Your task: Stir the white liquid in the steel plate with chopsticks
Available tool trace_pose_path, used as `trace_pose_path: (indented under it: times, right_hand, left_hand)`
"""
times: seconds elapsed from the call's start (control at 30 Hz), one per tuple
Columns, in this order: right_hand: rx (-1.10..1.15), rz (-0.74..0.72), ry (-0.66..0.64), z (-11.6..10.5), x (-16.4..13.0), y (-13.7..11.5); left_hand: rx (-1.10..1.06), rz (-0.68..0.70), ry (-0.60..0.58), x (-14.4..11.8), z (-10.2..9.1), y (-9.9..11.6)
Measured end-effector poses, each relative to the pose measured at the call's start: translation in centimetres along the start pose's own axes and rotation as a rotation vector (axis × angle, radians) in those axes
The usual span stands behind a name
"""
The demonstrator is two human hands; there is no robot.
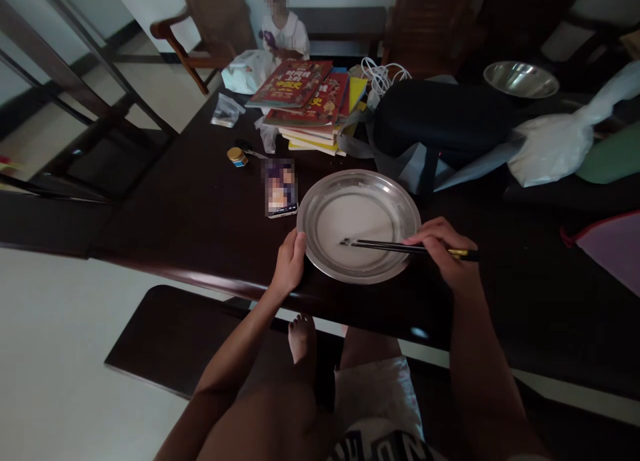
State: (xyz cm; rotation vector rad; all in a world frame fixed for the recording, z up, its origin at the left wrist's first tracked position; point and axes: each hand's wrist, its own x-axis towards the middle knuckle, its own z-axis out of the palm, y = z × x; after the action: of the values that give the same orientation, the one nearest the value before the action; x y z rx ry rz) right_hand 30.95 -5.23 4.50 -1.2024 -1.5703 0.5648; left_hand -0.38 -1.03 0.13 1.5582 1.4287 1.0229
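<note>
A round metal plate [360, 178] sits near the table's front edge, with a whitish, milky layer [353, 216] spread over its bottom. My left hand [290, 264] grips the plate's left rim, the thumb lying on top and the fingers mostly hidden beneath. Closed around a pair of black chopsticks [385, 246] with gold bands near the ends, my right hand [447, 249] is at the plate's right side. The chopstick tips reach into the whitish layer, close together.
On the dark table [200, 201] are a phone [281, 188], a small jar [237, 157], scissors [256, 152], stacked books [305, 108], a white cable [383, 74], a black case [440, 114], a plastic bag [550, 144] and a metal bowl [521, 80]. A person [290, 38] is across the table.
</note>
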Motion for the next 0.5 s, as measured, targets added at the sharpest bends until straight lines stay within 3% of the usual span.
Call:
trace_pose_path:
  times: [0.1,0.23,0.3,0.5]
  right_hand:
    - [-0.074,-0.030,-0.030,-0.03,0.17,0.02]
    - [-0.058,-0.024,0.183,-0.29,0.18,0.52]
    - [-0.014,-0.024,0.221,-0.26,0.05,0.57]
    - [-0.036,-0.015,-0.040,0.29,-0.08,-0.10]
  left_hand:
    - [0.004,-0.005,0.004,0.00,0.01,-0.10]
    - [0.000,0.014,0.005,-0.01,-0.02,-0.13]
    - [0.000,0.016,0.003,-0.03,-0.04,-0.13]
    - [0.001,0.002,0.007,-0.03,-0.03,-0.15]
